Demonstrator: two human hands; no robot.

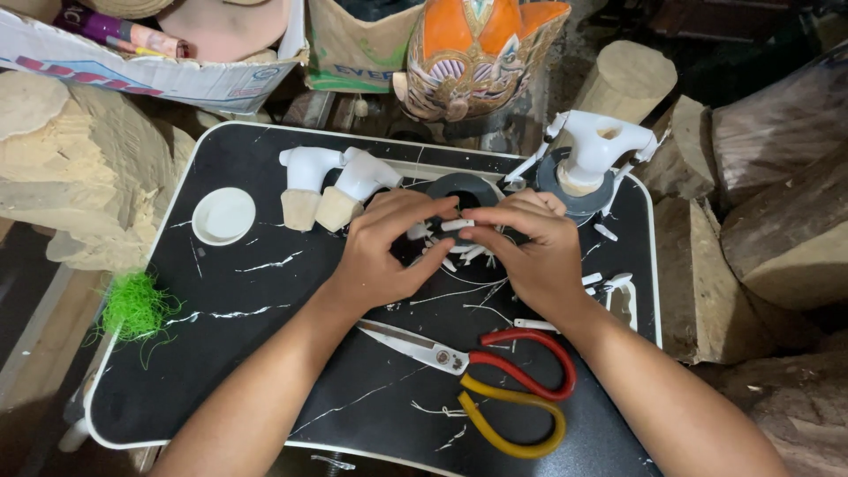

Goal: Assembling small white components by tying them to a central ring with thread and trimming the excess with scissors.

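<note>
Both hands meet over the middle of a black marble-patterned tray table [221, 353]. My left hand [384, 252] and my right hand [530, 252] pinch a small white piece [457, 225] between their fingertips. Under the fingers lie several more small white pieces [459, 258]. Just behind the hands sits a dark tape roll [461, 187]. Scissors with one red and one yellow handle [495, 380] lie shut on the table near my wrists.
Two white-painted carved wooden pieces [331, 185] lie at the back left, a white lid [223, 215] beside them. A white carved figure [594, 150] stands on another tape roll at the back right. Green fibre tuft [134, 306], carved mask [477, 53], cardboard box [159, 53], wood blocks [777, 230] surround the table.
</note>
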